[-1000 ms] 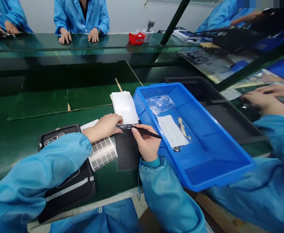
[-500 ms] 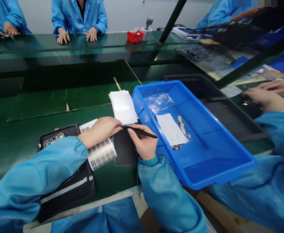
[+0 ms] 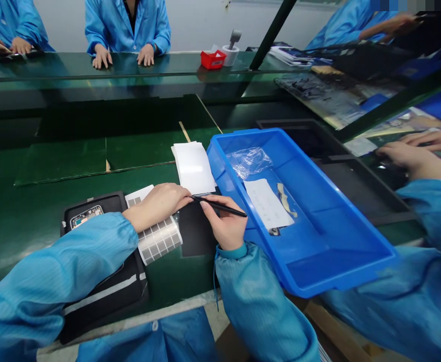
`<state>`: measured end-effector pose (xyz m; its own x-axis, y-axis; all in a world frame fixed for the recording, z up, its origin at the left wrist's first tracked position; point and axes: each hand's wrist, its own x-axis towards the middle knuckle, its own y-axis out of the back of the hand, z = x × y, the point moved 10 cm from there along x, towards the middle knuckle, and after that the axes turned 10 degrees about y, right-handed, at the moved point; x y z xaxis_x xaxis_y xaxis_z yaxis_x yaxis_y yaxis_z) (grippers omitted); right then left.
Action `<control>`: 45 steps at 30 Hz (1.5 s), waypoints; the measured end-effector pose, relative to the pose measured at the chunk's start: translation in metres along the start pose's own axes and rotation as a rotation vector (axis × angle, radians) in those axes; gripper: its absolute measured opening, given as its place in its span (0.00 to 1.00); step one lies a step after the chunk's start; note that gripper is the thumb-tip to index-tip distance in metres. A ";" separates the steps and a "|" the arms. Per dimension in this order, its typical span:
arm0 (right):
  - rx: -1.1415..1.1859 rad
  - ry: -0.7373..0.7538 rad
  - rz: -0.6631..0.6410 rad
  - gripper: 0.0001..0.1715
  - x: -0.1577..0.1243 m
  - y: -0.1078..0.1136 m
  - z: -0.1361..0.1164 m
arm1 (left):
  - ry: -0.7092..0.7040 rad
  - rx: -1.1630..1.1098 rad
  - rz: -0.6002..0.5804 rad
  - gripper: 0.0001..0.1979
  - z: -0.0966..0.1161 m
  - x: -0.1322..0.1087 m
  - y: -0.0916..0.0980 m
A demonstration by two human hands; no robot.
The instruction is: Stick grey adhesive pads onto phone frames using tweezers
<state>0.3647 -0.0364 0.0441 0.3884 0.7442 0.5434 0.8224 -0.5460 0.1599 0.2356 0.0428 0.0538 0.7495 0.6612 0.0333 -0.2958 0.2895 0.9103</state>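
Black tweezers [image 3: 226,207] are held like a pen in my right hand [image 3: 228,229], fingers closed round them. Their tips point left and meet the fingertips of my left hand [image 3: 163,202], which is closed in a pinch. What those fingers hold is too small to make out. Under my left hand lies a sheet of grey square stickers [image 3: 162,242] on white backing. It overlaps a black tray [image 3: 103,307], where a phone with bared circuitry [image 3: 88,216] shows partly past my sleeve. A black mat [image 3: 197,235] lies below both hands.
White sheets [image 3: 193,166] lie beyond my hands. On the right stands a blue bin [image 3: 329,221] with a plastic bag [image 3: 249,162] and paper [image 3: 267,203] inside. A co-worker's hands [image 3: 418,153] are at the right edge; other people sit across the bench near a red box [image 3: 213,60].
The whole view has shifted slightly, so everything sits a little further right and lower. Both hands keep the same pose, with the tweezers still at my left fingertips.
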 end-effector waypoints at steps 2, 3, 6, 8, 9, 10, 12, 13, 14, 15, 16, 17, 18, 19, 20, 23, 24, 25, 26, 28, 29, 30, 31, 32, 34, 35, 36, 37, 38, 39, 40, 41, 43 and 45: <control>0.004 -0.005 0.002 0.07 0.000 0.000 0.002 | 0.000 -0.004 0.005 0.16 0.000 0.000 0.000; 0.005 -0.007 0.003 0.07 -0.001 0.000 0.003 | 0.000 -0.006 0.009 0.16 -0.001 0.000 0.000; 0.020 -0.007 0.008 0.07 0.000 0.000 0.003 | -0.003 -0.009 0.013 0.15 0.000 -0.001 0.000; 0.035 -0.006 0.011 0.07 0.000 0.000 0.003 | -0.004 -0.010 0.015 0.15 0.001 -0.002 0.001; 0.040 -0.006 0.013 0.07 0.000 0.000 0.002 | -0.002 -0.010 0.016 0.15 0.002 -0.002 0.001; 0.043 -0.006 0.015 0.07 0.001 0.000 0.002 | 0.000 -0.012 0.015 0.15 0.002 -0.002 0.002; 0.043 -0.010 0.020 0.07 0.001 0.000 0.002 | 0.007 -0.018 0.016 0.15 0.002 -0.002 0.002; 0.042 -0.013 0.021 0.07 0.000 0.001 0.002 | 0.011 -0.021 0.016 0.15 0.002 -0.002 0.003; 0.040 -0.014 0.021 0.07 0.000 0.001 0.002 | 0.015 -0.025 0.018 0.15 0.002 -0.002 0.003; 0.038 -0.014 0.020 0.07 0.000 0.001 0.003 | 0.017 -0.029 0.020 0.15 0.001 -0.002 0.003; 0.036 -0.012 0.021 0.07 0.000 0.001 0.004 | 0.017 -0.031 0.023 0.15 0.001 -0.003 0.003; 0.037 -0.010 0.023 0.07 -0.001 0.001 0.004 | 0.015 -0.031 0.024 0.15 0.001 -0.003 0.003; 0.039 -0.007 0.027 0.07 -0.001 0.002 0.005 | 0.014 -0.028 0.025 0.15 0.002 -0.003 0.004; 0.041 -0.006 0.032 0.07 -0.001 0.002 0.006 | 0.013 -0.024 0.026 0.15 0.002 -0.002 0.004; 0.043 -0.007 0.039 0.06 -0.002 0.003 0.007 | 0.015 -0.018 0.025 0.14 0.002 -0.002 0.004; 0.048 -0.027 0.071 0.07 -0.002 0.005 0.009 | 0.026 0.012 0.017 0.14 0.003 -0.001 0.004; 0.049 -0.043 0.086 0.08 -0.002 0.006 0.009 | 0.025 0.032 0.015 0.15 0.004 -0.001 0.003; 0.051 -0.062 0.103 0.09 -0.002 0.007 0.010 | 0.021 0.057 0.012 0.15 0.006 0.000 0.002; 0.052 -0.083 0.119 0.09 -0.002 0.008 0.011 | 0.015 0.087 0.010 0.15 0.007 0.000 0.001; 0.051 -0.119 0.140 0.11 -0.002 0.010 0.013 | 0.011 0.152 0.011 0.15 0.009 0.000 0.000; 0.050 -0.131 0.142 0.11 -0.002 0.010 0.014 | 0.017 0.179 0.021 0.14 0.008 -0.001 0.002; 0.048 -0.140 0.139 0.11 -0.002 0.011 0.016 | 0.027 0.202 0.039 0.14 0.006 -0.002 0.006; 0.044 -0.145 0.134 0.12 -0.002 0.011 0.019 | 0.039 0.219 0.068 0.14 0.003 -0.006 0.013; 0.039 -0.149 0.126 0.12 -0.002 0.012 0.021 | 0.051 0.230 0.106 0.15 -0.002 -0.012 0.022; 0.031 -0.156 0.107 0.13 -0.003 0.012 0.025 | 0.074 0.231 0.186 0.17 -0.017 -0.031 0.046; 0.033 -0.162 0.094 0.13 -0.003 0.012 0.027 | 0.089 0.224 0.219 0.17 -0.027 -0.045 0.058; 0.040 -0.169 0.083 0.14 -0.004 0.011 0.027 | 0.110 0.215 0.244 0.17 -0.039 -0.062 0.071; 0.058 -0.177 0.078 0.14 -0.005 0.010 0.025 | 0.139 0.204 0.262 0.15 -0.051 -0.080 0.082; 0.082 -0.187 0.079 0.14 -0.006 0.009 0.022 | 0.174 0.193 0.276 0.14 -0.064 -0.100 0.091; 0.107 -0.199 0.062 0.14 -0.007 0.005 0.016 | 0.214 0.181 0.289 0.12 -0.077 -0.121 0.099; 0.125 -0.219 0.023 0.13 -0.008 -0.002 0.010 | 0.261 0.169 0.304 0.11 -0.089 -0.142 0.104; 0.134 -0.239 -0.049 0.12 -0.009 -0.014 0.001 | 0.306 0.157 0.321 0.10 -0.100 -0.162 0.108; 0.136 -0.259 -0.212 0.12 -0.010 -0.043 -0.023 | 0.377 0.141 0.348 0.09 -0.116 -0.196 0.106; 0.153 -0.257 -0.386 0.12 -0.012 -0.082 -0.051 | 0.418 0.148 0.372 0.10 -0.125 -0.219 0.098</control>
<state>0.2711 -0.0203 0.0669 0.1170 0.9626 0.2445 0.9708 -0.1627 0.1761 -0.0318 0.0125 0.0847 0.3042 0.9260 0.2234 -0.3858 -0.0947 0.9177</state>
